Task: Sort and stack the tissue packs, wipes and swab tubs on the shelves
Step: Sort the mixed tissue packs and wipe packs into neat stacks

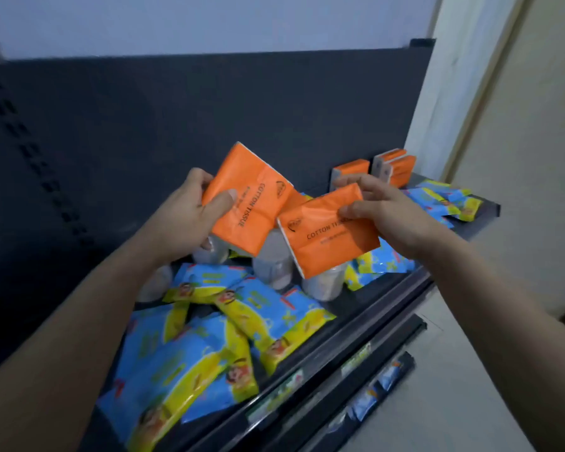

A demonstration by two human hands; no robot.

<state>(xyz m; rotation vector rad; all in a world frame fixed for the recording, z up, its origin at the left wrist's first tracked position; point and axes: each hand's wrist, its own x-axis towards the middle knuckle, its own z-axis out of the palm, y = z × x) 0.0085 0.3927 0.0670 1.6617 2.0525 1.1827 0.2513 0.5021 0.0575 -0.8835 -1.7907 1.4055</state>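
Dark shelf [340, 349]: wipes [209, 340], swab tubs [271, 265] unsorted; few tissue packs [397, 168] stacked at back. Orange pack [252, 203] gripped by left hand [183, 220], second pack [327, 233] by right hand [392, 213].

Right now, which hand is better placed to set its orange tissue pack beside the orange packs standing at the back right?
Probably the right hand: the right pack is nearer the standing orange packs, while the left hand holds the left pack farther left and would have to cross.
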